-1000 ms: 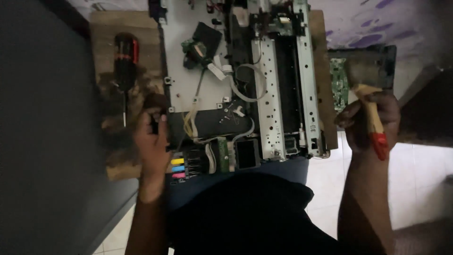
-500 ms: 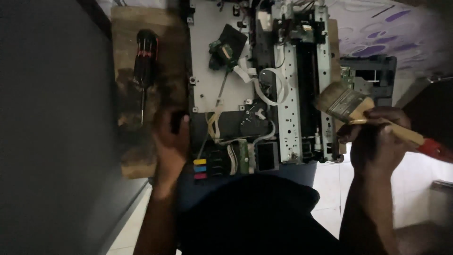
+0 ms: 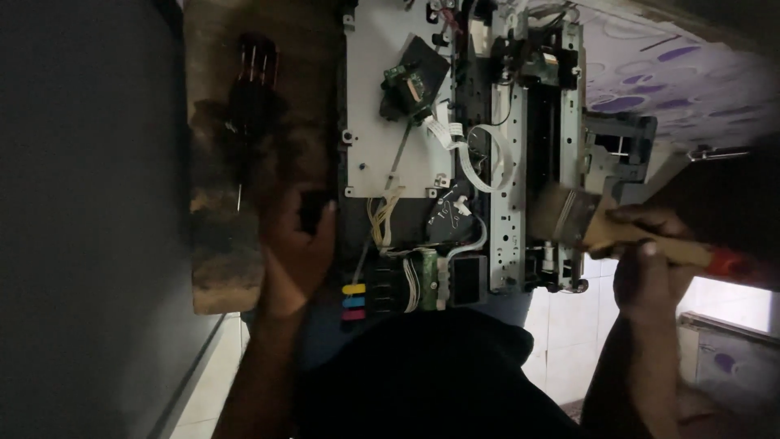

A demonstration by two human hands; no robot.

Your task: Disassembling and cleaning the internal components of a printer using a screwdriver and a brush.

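I see the brush at 3 o'clock: flat paintbrush w/ pale bristles, metal ferrule, tan wood handle going red at the far end. It lies roughly level, bristles toward 9 o'clock, tips touching the printer frame's right edge. The printer is stripped, cover off: white base plate, small green board on a black mount, white ribbon cables, metal rail running 12 to 6. Yellow, cyan and magenta ink tabs sit at its 6 o'clock end.
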